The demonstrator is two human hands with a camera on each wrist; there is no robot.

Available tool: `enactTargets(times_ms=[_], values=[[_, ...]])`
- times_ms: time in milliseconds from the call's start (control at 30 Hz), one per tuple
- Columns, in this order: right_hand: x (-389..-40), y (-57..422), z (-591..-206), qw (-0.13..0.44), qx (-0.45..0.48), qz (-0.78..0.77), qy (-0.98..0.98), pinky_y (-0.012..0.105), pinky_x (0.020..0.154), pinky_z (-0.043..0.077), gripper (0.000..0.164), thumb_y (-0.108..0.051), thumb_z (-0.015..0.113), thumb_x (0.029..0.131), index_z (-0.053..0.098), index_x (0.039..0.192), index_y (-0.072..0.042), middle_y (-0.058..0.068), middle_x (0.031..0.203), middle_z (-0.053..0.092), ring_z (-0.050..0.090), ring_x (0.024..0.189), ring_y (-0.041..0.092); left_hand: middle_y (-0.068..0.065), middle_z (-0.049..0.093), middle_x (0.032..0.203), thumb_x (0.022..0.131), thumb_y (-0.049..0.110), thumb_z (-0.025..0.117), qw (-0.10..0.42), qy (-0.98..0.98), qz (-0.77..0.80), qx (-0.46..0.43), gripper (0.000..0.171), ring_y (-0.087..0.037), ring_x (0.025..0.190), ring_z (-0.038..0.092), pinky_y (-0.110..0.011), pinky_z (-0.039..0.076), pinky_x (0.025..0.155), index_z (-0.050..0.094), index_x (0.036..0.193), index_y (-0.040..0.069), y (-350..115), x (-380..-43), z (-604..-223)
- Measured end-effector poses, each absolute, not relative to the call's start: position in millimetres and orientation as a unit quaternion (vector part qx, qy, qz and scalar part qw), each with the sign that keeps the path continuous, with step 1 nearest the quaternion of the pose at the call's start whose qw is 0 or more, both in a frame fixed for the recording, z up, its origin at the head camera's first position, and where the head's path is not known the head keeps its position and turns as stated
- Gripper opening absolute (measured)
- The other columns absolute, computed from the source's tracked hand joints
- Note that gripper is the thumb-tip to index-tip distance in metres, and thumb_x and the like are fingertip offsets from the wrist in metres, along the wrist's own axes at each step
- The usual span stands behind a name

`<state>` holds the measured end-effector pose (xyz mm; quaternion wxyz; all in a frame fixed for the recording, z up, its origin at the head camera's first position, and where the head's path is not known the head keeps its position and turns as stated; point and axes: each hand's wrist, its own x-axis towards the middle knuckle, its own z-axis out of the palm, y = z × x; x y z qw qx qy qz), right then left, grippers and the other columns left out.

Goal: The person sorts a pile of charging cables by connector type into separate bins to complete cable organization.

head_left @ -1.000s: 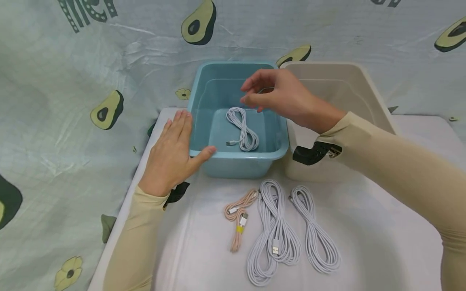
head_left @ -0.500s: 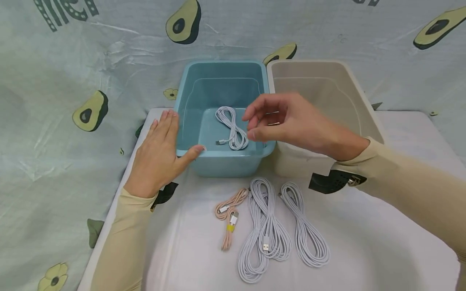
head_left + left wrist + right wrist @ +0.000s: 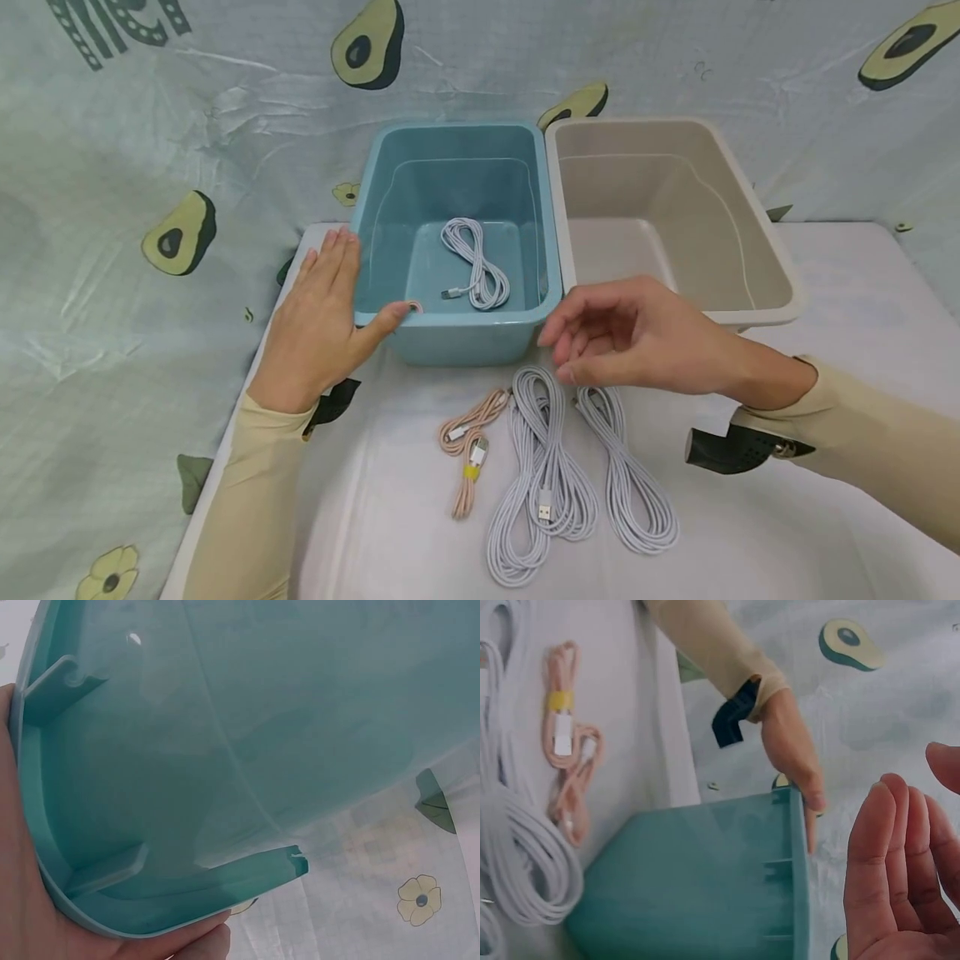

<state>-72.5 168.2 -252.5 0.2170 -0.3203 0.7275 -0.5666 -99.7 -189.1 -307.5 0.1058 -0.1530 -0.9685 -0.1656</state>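
Fingers point(image 3: 600, 298) of the right hand point(image 3: 645, 342) are loosely curved, and between them and the thumb there is a moderate gap. This hand is above the white table point(image 3: 750, 517), over the far end of a slim white cable coil point(image 3: 624, 467). Just beside this coil, to the left, lies a large white cable bundle point(image 3: 555, 467), folded into long loops, with a USB plug point(image 3: 544, 504) resting upon it; whether it is one cable or more, I cannot tell. Further to the left lies a pink cable point(image 3: 482, 412), which is tied with a yellow band point(image 3: 471, 472).

Somewhat farther, the left hand point(image 3: 311, 325) rests with straight fingers along the left side of the blue bin point(image 3: 465, 319), and its thumb lies over the near rim. Inside this bin, on its floor, lies a folded white cable point(image 3: 477, 265), its connector pointing to the left. At the right of the blue bin, close against it, stands the beige bin point(image 3: 757, 316), whose near left corner is partly hidden by the right hand. Farthest of all, a pale backdrop point(image 3: 255, 158), printed with avocados and flowers, hangs behind both bins.
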Motion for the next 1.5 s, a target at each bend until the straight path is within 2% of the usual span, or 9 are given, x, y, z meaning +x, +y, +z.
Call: enactTargets(times_ms=[167, 333, 467, 700, 967, 1100, 1233, 1500], values=[[-58, 183, -268, 0.234, -0.321, -0.561, 0.727, 0.029, 0.075, 0.065, 0.024, 0.002, 0.078, 0.088, 0.074, 0.111, -0.006, 0.006, 0.095, 0.075, 0.073, 0.083, 0.017, -0.023, 0.026, 0.170, 0.098, 0.075, 0.045, 0.112, -0.969, -0.155, -0.154, 0.104, -0.038, 0.162, 0.021, -0.052, 0.016, 0.135, 0.024, 0.162, -0.003, -189, -100, -307], [-46, 194, -287, 0.239, -0.310, -0.548, 0.739, 0.029, 0.076, 0.065, 0.019, -0.001, 0.079, 0.088, 0.074, 0.106, -0.007, 0.009, 0.094, 0.075, 0.073, 0.083, 0.014, -0.023, 0.025, 0.170, 0.099, 0.074, 0.045, 0.109, -0.970, -0.154, -0.155, 0.102, -0.038, 0.162, 0.020, -0.051, 0.014, 0.136, 0.023, 0.162, -0.004, -189, -100, -307], [-41, 204, -307, 0.227, -0.307, -0.545, 0.747, 0.028, 0.075, 0.064, 0.018, -0.001, 0.079, 0.089, 0.074, 0.104, -0.009, 0.004, 0.093, 0.075, 0.073, 0.080, 0.013, -0.023, 0.024, 0.170, 0.099, 0.075, 0.043, 0.111, -0.968, -0.157, -0.162, 0.103, -0.038, 0.162, 0.019, -0.049, 0.012, 0.136, 0.022, 0.162, -0.004, -190, -100, -309], [-34, 215, -340, 0.170, -0.254, -0.513, 0.802, 0.024, 0.072, 0.063, 0.017, -0.006, 0.082, 0.087, 0.074, 0.101, -0.011, 0.005, 0.090, 0.074, 0.070, 0.077, 0.008, -0.022, 0.026, 0.170, 0.098, 0.077, 0.041, 0.116, -0.966, -0.160, -0.164, 0.103, -0.036, 0.162, 0.020, -0.049, 0.014, 0.136, 0.024, 0.162, -0.004, -190, -100, -312], [-26, 226, -370, 0.103, -0.220, -0.467, 0.850, 0.018, 0.070, 0.060, 0.023, -0.006, 0.086, 0.082, 0.075, 0.100, -0.011, 0.000, 0.089, 0.074, 0.067, 0.077, 0.001, -0.022, 0.025, 0.170, 0.098, 0.078, 0.039, 0.116, -0.966, -0.165, -0.161, 0.105, -0.037, 0.163, 0.019, -0.049, 0.013, 0.136, 0.024, 0.162, -0.003, -189, -100, -312], [-24, 231, -383, 0.095, -0.180, -0.449, 0.870, 0.017, 0.069, 0.059, 0.030, -0.009, 0.089, 0.079, 0.073, 0.104, -0.010, -0.001, 0.088, 0.072, 0.065, 0.076, -0.001, -0.022, 0.026, 0.170, 0.097, 0.079, 0.038, 0.118, -0.967, -0.162, -0.160, 0.106, -0.036, 0.163, 0.020, -0.048, 0.013, 0.136, 0.025, 0.162, -0.004, -189, -100, -312], [-24, 235, -389, 0.096, -0.138, -0.429, 0.888, 0.018, 0.069, 0.058, 0.046, -0.018, 0.094, 0.075, 0.069, 0.113, -0.009, 0.001, 0.094, 0.070, 0.065, 0.075, -0.002, -0.022, 0.026, 0.170, 0.097, 0.079, 0.038, 0.119, -0.967, -0.160, -0.159, 0.106, -0.036, 0.163, 0.020, -0.048, 0.014, 0.136, 0.025, 0.162, -0.003, -189, -100, -312], [-22, 234, -396, 0.151, -0.086, -0.392, 0.903, 0.018, 0.072, 0.057, 0.083, -0.035, 0.096, 0.070, 0.053, 0.135, -0.006, 0.002, 0.099, 0.070, 0.068, 0.076, -0.003, -0.021, 0.026, 0.170, 0.097, 0.080, 0.038, 0.120, -0.966, -0.163, -0.158, 0.106, -0.036, 0.162, 0.021, -0.047, 0.014, 0.136, 0.024, 0.162, -0.003, -189, -100, -314]])
